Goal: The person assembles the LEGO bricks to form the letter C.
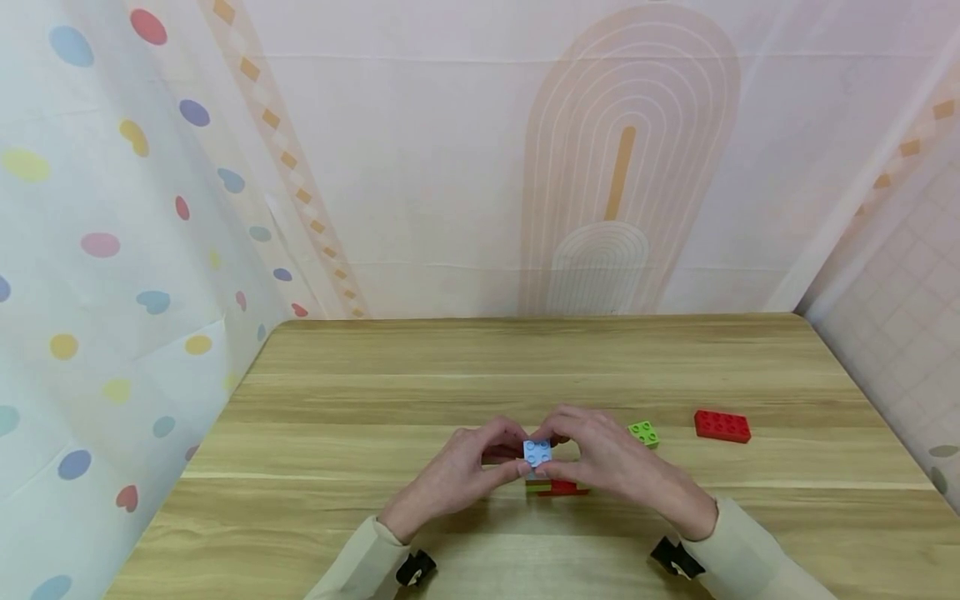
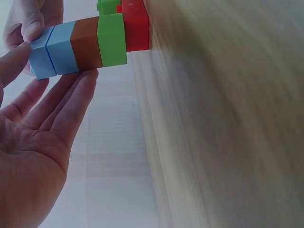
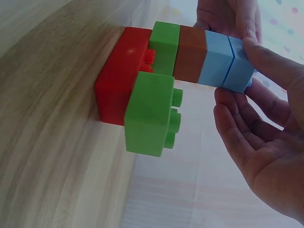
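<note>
A small tower rises from a red brick (image 3: 118, 76) on the table: green brick (image 3: 164, 50), brown brick (image 3: 190, 53), lower light blue brick (image 3: 216, 58) and a top light blue brick (image 1: 537, 452). My left hand (image 1: 450, 475) pinches the top blue brick from its left side, thumb in front and fingers behind. From the right, my right hand (image 1: 630, 458) pinches the same brick likewise. In the left wrist view, a thin seam shows between the two blue bricks (image 2: 42, 54). Both hands hide part of the tower from the head camera.
Behind my right hand lies a second green brick (image 1: 643, 433), which overlaps the red base in the right wrist view. Farther right on the wooden table (image 1: 337, 400) is a flat red brick (image 1: 722, 426). Patterned curtains (image 1: 420, 167) surround the table's back and sides.
</note>
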Available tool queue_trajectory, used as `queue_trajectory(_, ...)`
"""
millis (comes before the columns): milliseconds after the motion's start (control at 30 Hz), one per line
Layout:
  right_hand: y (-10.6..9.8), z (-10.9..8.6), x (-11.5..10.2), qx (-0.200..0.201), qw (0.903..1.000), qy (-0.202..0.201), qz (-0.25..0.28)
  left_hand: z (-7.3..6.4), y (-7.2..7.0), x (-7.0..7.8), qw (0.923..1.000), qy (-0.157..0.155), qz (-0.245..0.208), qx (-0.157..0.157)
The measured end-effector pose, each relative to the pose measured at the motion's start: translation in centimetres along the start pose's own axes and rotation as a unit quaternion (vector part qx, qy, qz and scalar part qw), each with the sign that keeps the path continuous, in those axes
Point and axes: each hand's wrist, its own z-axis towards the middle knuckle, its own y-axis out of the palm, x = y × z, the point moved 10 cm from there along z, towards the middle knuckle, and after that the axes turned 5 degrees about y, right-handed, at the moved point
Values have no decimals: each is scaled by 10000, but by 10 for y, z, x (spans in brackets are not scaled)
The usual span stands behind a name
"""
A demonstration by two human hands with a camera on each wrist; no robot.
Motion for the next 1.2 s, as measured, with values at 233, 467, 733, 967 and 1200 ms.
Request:
queue_trajectory(233, 1, 0, 1, 26, 10000, -56, 73, 0, 1, 2, 9997, 98, 217, -44)
queue_trajectory(467, 0, -1, 3, 37, 9999, -53, 142, 2, 1, 5, 9993, 64, 359, -63)
queue_trajectory(733, 1, -2, 5, -125, 9999, -77, 79, 2, 1, 1, 9991, -58, 394, -156)
queue_trajectory(967, -8, -10, 19, -196, 9989, 379, 186, 1, 1, 0, 9980, -195, 566, -204)
queue_trajectory(1200, -25, -21, 34, 104, 9986, 499, -126, 1, 0, 0, 9957, -283, 863, -165)
